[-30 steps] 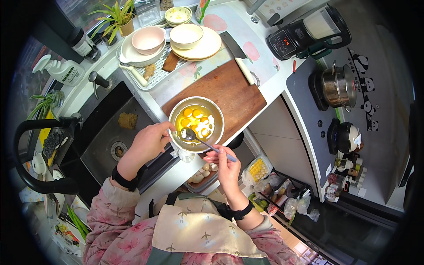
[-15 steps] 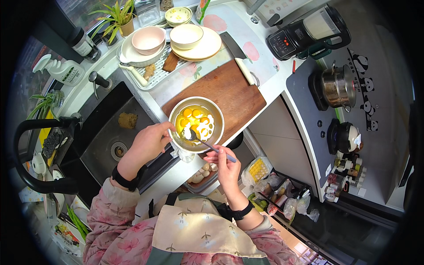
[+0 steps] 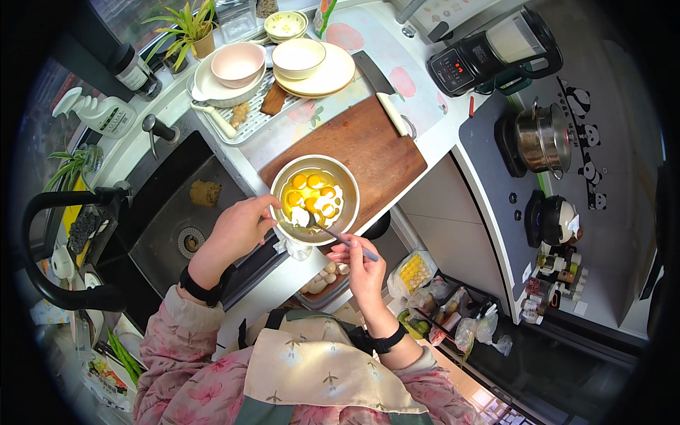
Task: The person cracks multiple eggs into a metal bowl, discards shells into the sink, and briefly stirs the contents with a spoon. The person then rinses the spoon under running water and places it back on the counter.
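Note:
A round metal bowl (image 3: 355,190) stands on the near left corner of a wooden cutting board (image 3: 386,142), its near side reaching past the board's edge. In it lie several unbroken egg yolks (image 3: 315,181) in clear egg white. My left hand (image 3: 237,228) pinches the bowl's left rim between thumb and fingers. Between the fingers of my right hand (image 3: 365,276) is the blue-grey handle of a spoon (image 3: 334,234), held from the bowl's near right. The spoon's tip dips into the egg at the near side of the bowl, and glare partly hides it.
Left of the bowl is a dark sink (image 3: 152,241) with a black faucet (image 3: 35,219). Behind stand stacked bowls and plates (image 3: 340,71). At right are a blender (image 3: 489,57) and a steel pot (image 3: 545,142). Below the counter edge sits a bin with pale rounded pieces (image 3: 326,280).
The spoon's tip has shifted slightly to the right in the egg, and the yolks have drifted a little. Both hands stay almost where they were.

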Available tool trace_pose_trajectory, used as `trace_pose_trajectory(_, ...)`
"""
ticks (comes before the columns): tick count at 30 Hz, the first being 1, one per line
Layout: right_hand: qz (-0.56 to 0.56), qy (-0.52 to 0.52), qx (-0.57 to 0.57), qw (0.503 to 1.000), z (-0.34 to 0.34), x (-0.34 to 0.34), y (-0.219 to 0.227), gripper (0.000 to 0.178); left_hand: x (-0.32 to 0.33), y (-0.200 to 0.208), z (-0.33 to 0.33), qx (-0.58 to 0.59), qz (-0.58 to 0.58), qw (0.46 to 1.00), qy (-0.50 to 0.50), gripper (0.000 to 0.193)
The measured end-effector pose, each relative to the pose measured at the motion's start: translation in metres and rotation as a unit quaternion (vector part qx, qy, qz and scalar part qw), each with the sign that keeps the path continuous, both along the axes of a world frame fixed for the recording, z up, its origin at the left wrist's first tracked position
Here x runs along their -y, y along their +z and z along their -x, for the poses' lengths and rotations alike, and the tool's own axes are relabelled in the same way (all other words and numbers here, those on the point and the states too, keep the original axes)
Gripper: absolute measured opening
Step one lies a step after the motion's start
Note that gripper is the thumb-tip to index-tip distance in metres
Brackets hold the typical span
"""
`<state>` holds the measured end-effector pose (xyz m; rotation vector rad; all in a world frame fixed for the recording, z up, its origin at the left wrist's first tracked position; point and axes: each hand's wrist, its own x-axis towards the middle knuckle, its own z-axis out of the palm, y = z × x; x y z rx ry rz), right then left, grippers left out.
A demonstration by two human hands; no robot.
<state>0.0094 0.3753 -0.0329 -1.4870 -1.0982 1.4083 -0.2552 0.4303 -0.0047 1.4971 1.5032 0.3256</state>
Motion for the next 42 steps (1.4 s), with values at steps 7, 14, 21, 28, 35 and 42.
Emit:
trace_pose_trajectory(7, 0.008, -0.015, -0.008, 1.0, -0.003, 0.0, 0.003, 0.034, 0.003, -0.013, -0.007, 0.114, -0.006, 0.983, 0.145, 0.064)
trace_pose_trajectory(14, 0.012, -0.026, -0.017, 0.999, -0.007, 0.0, 0.005, 0.033, 0.002, -0.031, -0.005, 0.143, 0.025, 0.978, 0.147, 0.059)
trace_pose_trajectory(21, 0.017, -0.02, -0.013, 1.0, -0.009, 0.001, 0.008, 0.032, 0.0, -0.032, -0.005, 0.146, 0.023, 0.978, 0.146, 0.055)
trace_pose_trajectory(28, 0.027, -0.009, -0.006, 1.0, -0.011, -0.001, 0.007, 0.033, 0.0, -0.031, -0.005, 0.148, 0.026, 0.978, 0.147, 0.054)
trace_pose_trajectory(35, 0.052, -0.004, -0.027, 0.998, -0.017, -0.007, 0.001, 0.035, 0.0, -0.03, -0.005, 0.145, 0.019, 0.979, 0.143, 0.053)
trace_pose_trajectory(42, 0.099, -0.016, -0.06, 0.993, -0.021, -0.015, -0.007, 0.035, -0.001, -0.029, -0.006, 0.144, 0.022, 0.978, 0.147, 0.053)
